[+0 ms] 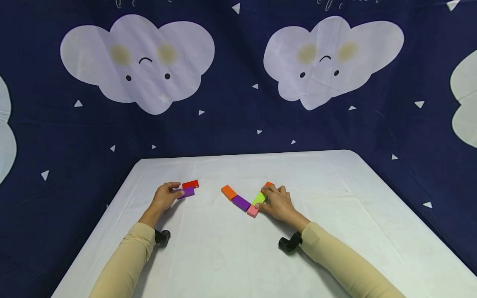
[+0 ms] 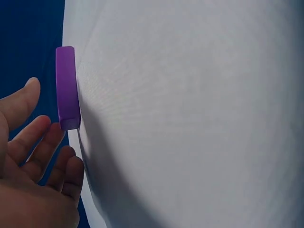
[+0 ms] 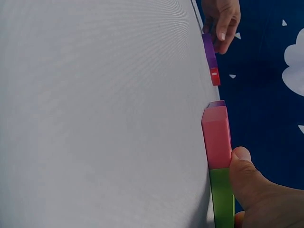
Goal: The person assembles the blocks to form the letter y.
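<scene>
At the left of the table in the head view, a purple block (image 1: 187, 192) lies in front of a red block (image 1: 191, 184). My left hand (image 1: 167, 196) is at its left end, fingers loosely bent. The left wrist view has the thumb (image 2: 29, 95) apart from the purple block (image 2: 67, 88). Near the middle, an orange block (image 1: 229, 192), a purple one (image 1: 241, 203), a pink one (image 1: 252, 211), a green one (image 1: 259, 198) and another orange one (image 1: 269, 184) form a V. My right hand (image 1: 280, 204) pinches the green block, its thumb beside the pink block (image 3: 216, 137).
All the blocks lie on a white-covered table (image 1: 208, 256). Behind it hangs a dark blue cloth (image 1: 234, 132) printed with clouds and small triangles. A black wrist-worn device (image 1: 290, 243) sits at the right cuff, and a similar device (image 1: 162, 237) at the left cuff.
</scene>
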### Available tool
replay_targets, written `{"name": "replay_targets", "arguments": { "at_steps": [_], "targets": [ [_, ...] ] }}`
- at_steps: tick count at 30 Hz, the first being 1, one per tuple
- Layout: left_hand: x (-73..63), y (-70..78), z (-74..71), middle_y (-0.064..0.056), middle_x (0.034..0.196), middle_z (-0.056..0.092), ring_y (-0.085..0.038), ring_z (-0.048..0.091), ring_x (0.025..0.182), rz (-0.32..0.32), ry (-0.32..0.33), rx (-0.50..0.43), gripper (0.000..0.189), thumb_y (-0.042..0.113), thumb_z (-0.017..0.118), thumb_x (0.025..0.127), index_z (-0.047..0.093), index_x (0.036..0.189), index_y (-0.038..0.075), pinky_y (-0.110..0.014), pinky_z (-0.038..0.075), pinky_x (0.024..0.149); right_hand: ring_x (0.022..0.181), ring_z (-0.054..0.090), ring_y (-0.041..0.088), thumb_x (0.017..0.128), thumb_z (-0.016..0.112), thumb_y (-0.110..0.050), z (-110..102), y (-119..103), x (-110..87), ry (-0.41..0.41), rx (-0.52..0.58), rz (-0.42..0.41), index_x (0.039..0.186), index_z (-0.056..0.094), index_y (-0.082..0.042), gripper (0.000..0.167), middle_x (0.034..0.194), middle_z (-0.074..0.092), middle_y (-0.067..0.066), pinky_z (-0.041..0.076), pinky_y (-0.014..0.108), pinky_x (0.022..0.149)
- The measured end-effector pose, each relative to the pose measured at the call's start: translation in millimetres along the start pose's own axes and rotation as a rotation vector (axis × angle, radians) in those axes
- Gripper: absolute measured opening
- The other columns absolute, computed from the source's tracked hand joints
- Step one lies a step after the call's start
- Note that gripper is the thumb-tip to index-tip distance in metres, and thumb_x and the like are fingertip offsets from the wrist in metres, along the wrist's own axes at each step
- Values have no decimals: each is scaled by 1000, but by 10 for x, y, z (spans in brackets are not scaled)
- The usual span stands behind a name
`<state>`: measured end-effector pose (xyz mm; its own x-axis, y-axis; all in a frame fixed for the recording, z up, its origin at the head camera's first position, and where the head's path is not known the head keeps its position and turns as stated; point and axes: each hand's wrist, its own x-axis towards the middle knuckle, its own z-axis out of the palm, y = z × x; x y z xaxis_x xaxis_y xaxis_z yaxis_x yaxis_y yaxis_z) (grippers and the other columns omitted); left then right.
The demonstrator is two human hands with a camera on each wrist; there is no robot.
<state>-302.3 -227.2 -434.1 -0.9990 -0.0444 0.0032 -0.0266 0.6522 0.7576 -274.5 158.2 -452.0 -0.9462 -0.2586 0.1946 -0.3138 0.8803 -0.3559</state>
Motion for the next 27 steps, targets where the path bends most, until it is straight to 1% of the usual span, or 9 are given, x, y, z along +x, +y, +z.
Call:
{"name": "replay_targets", "arguments": {
  "at_steps": [3,5,11,18,23,27],
  "targets": [
    [8,-20,3,-26,123,54,-36,51,107,-2,-1,19,45,16,63,89,53,128,-3,-42,42,90,101,42,31,80,69,-49,-3,-3,-1,-2,2,1,130,56,-9,65,135,52,7,32,42,79],
    [16,-27,11,-26,122,55,-34,52,105,-13,-5,11,44,16,63,89,54,128,-3,-40,42,89,101,42,31,80,68,-49,-2,-2,-1,1,-1,1,130,56,-9,65,134,52,7,33,42,79],
    [30,-34,35,-26,120,55,-34,50,106,-36,-30,-5,44,15,64,88,54,128,-2,-42,41,93,102,42,31,80,69,-48,-2,-7,-7,3,-1,1,130,56,-10,65,135,52,7,33,42,80],
    [19,-16,29,-28,122,55,-36,50,108,-30,-50,17,44,14,65,88,55,127,-4,-47,39,98,100,42,31,79,69,-48,-10,-1,2,14,-5,-1,129,57,-10,64,133,53,7,33,41,79],
    [6,-13,21,-27,125,53,-36,48,111,-64,-63,16,44,15,64,88,54,127,-2,-49,37,102,101,42,30,79,69,-48,-12,-9,-5,6,-2,9,129,57,-10,64,134,53,7,33,41,79],
    [5,-41,33,-26,123,53,-35,48,109,-73,-56,16,42,13,64,88,56,126,-2,-49,38,101,100,43,30,80,69,-49,-8,-13,-16,5,-4,5,130,57,-11,64,133,53,6,34,41,79]
  ]
}}
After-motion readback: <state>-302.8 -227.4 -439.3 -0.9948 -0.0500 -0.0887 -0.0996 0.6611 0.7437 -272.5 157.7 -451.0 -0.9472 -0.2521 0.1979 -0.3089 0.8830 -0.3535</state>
